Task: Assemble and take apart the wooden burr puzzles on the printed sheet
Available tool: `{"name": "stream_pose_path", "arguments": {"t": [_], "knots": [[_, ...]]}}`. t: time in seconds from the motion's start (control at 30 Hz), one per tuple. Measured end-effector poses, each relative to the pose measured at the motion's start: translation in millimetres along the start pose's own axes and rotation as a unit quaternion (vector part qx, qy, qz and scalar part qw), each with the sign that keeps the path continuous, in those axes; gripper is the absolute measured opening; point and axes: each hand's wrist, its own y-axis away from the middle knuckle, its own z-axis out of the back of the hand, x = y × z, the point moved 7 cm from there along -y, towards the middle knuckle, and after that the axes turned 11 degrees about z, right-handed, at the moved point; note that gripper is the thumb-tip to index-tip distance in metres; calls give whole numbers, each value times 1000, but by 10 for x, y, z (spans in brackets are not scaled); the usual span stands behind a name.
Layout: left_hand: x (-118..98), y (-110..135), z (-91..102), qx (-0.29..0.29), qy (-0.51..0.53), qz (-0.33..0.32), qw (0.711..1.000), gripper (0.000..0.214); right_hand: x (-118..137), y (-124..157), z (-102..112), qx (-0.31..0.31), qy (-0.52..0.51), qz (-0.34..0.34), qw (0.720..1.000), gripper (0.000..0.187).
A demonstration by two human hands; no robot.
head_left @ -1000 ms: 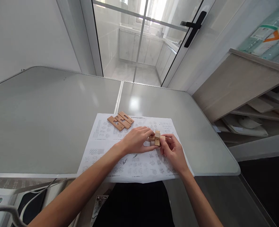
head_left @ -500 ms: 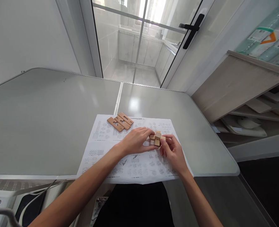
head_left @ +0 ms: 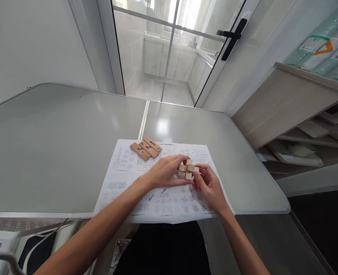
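A small wooden burr puzzle with light blocks sticking out like a cross is between my two hands, over the right part of a printed sheet. My left hand curves round its left side, fingers at the far end and thumb at the near end. From the right, my right hand pinches a block end between thumb and fingers. Its other fingers are curled beneath and partly hidden. Flat wooden pieces with cut-out slots lie together on the sheet's far left part, apart from both hands.
The sheet lies on a grey table with a seam across it. Beyond the far edge stands a glass door with a black handle. To the right, a wooden shelf bears plastic bottles. A white device is at lower left.
The burr puzzle has turned between my fingers, so its blocks now form a plainer cross facing me. Both hands keep nearly the same place. The slotted pieces have not moved.
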Motion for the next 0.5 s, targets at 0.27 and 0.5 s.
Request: {"name": "stream_pose_path", "arguments": {"t": [0.27, 0.5], "knots": [[61, -7, -25, -26, -18, 12, 999, 53, 65, -25, 134, -83, 84, 32, 992, 25], [4, 1, 28, -63, -37, -39, 997, 47, 36, -16, 124, -78, 80, 20, 994, 28]]}}
